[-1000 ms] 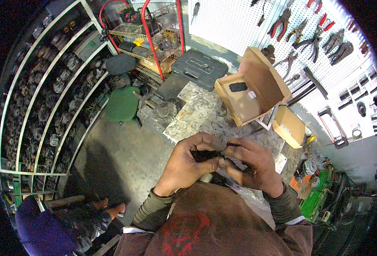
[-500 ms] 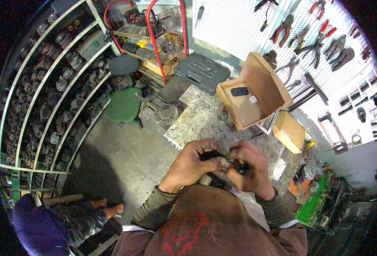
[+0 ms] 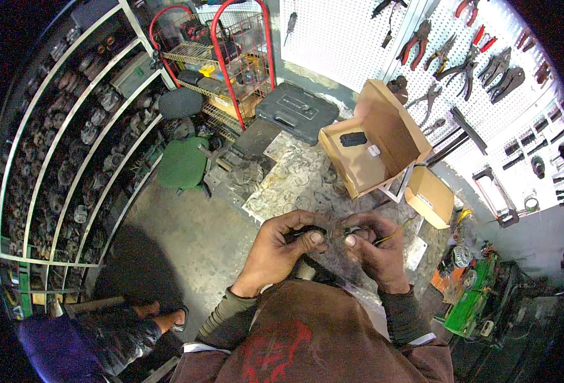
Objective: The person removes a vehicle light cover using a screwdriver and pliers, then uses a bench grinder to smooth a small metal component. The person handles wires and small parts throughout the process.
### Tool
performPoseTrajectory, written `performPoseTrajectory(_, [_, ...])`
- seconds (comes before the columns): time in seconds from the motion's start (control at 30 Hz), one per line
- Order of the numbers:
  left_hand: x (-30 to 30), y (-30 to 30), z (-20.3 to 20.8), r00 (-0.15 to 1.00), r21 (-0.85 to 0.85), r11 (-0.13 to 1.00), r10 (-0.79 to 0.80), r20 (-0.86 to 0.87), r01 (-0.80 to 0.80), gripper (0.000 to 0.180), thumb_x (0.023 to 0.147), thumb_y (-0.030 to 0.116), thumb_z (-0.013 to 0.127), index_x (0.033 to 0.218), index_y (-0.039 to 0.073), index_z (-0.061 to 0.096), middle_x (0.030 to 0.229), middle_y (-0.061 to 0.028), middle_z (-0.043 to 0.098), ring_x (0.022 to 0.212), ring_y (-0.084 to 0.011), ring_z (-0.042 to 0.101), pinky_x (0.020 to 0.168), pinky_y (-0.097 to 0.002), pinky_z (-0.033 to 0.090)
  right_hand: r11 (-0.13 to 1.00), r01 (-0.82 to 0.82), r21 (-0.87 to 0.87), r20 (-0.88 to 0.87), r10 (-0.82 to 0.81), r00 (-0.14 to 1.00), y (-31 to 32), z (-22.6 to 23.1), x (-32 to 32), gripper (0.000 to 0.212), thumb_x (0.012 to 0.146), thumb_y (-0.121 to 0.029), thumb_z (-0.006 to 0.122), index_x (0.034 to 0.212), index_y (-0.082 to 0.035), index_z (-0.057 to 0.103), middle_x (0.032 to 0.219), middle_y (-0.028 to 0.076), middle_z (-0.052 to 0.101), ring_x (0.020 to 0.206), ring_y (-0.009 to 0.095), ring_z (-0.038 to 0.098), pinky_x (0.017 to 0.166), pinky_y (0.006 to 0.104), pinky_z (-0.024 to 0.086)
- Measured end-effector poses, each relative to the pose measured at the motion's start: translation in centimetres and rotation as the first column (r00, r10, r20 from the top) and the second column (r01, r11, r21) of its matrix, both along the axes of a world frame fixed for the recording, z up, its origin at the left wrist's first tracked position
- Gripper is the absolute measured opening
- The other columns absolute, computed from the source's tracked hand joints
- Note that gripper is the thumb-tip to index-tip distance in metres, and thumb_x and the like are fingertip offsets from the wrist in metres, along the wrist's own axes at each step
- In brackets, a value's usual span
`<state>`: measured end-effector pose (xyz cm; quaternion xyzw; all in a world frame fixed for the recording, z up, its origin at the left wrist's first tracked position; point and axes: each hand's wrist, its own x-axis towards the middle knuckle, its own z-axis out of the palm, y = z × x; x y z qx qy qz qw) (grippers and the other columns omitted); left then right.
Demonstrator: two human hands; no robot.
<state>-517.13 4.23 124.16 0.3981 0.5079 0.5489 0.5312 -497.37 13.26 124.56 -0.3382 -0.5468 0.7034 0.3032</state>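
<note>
My left hand (image 3: 279,246) is closed in a pinch, thumb against fingers, around a small black part (image 3: 301,233) whose kind I cannot make out. A short gap separates it from my right hand (image 3: 378,255), also pinched. A thin yellow wire (image 3: 393,234) sticks out beside the right fingers, and a small dark piece by the thumb is mostly hidden. Both hands are held up in front of my body, over the near edge of the stained workbench (image 3: 288,172).
An open cardboard box (image 3: 384,143) holds a black part (image 3: 353,139) and a small white item. Behind it are a black tool case (image 3: 298,112) and a pegboard (image 3: 339,45) with pliers. At left are a green stool (image 3: 181,163), loaded shelves (image 3: 71,140) and another person (image 3: 65,348).
My hands have drawn apart, opening a gap between the fingertips. The yellow wire now shows at my right hand. The whole view has shifted slightly.
</note>
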Motion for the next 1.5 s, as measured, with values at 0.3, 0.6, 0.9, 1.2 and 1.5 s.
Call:
performPoseTrajectory(0.3, [2.8, -0.5, 0.1, 0.968, 0.082, 0.97, 0.236, -0.086, -0.229, 0.02, 0.096, 0.001, 0.066, 0.115, -0.003, 0.066, 0.101, -0.0069, 0.07, 0.092, -0.0122, 0.066, 0.081, -0.0272, 0.055, 0.997, 0.045, 0.063, 0.076, -0.05, 0.996, -1.1, 0.4, -0.9, 0.03, 0.082, -0.011, 0.081, 0.108, -0.002, 0.07, 0.099, 0.005, 0.073, 0.085, 0.011, 0.067, 0.074, 0.0254, 0.054])
performPoseTrajectory(0.6, [0.9, -1.0, 0.9, 0.997, 0.093, 0.993, 0.069, -0.031, -0.066, 0.028, 0.09, -0.001, 0.07, 0.118, -0.004, 0.063, 0.095, -0.0082, 0.072, 0.078, -0.0127, 0.067, 0.072, -0.027, 0.055, 0.875, 0.004, 0.484, 0.144, -0.084, 0.986, -0.5, 1.5, -0.1, 0.026, 0.074, -0.014, 0.086, 0.095, -0.005, 0.074, 0.097, 0.006, 0.072, 0.088, 0.016, 0.065, 0.075, 0.0297, 0.05])
performPoseTrajectory(0.9, [0.3, -0.6, 0.8, 0.977, 0.048, 0.986, -0.168, 0.129, 0.163, 0.033, 0.085, -0.007, 0.069, 0.116, -0.004, 0.058, 0.094, -0.0125, 0.074, 0.074, -0.0173, 0.07, 0.065, -0.0308, 0.058, 0.619, -0.325, 0.715, 0.313, 0.132, 0.94, 1.1, 3.0, -0.3, 0.017, 0.081, -0.016, 0.08, 0.096, -0.009, 0.075, 0.099, 0.009, 0.071, 0.092, 0.028, 0.07, 0.077, 0.037, 0.056])
performPoseTrajectory(1.2, [1.1, -0.9, -0.6, 0.922, -0.035, 0.988, -0.13, 0.365, 0.153, 0.027, 0.089, 0.006, 0.072, 0.112, -0.006, 0.064, 0.094, -0.0122, 0.072, 0.074, -0.0181, 0.07, 0.064, -0.0299, 0.059, 0.537, -0.453, 0.712, 0.411, 0.204, 0.888, 1.1, 4.2, 0.6, 0.02, 0.085, -0.014, 0.074, 0.104, -0.008, 0.073, 0.103, 0.014, 0.069, 0.092, 0.033, 0.069, 0.079, 0.0402, 0.056])
performPoseTrajectory(1.5, [1.2, -1.1, -1.0, 0.791, -0.162, 0.983, 0.033, 0.611, 0.085, 0.028, 0.093, 0.007, 0.064, 0.117, -0.007, 0.06, 0.097, -0.0152, 0.069, 0.076, -0.0258, 0.071, 0.065, -0.0354, 0.062, 0.832, -0.243, 0.499, 0.463, -0.019, 0.886, -0.3, 2.1, 2.2, 0.043, 0.09, -0.016, 0.073, 0.127, -0.002, 0.055, 0.103, 0.007, 0.062, 0.089, 0.013, 0.058, 0.077, 0.0301, 0.05])
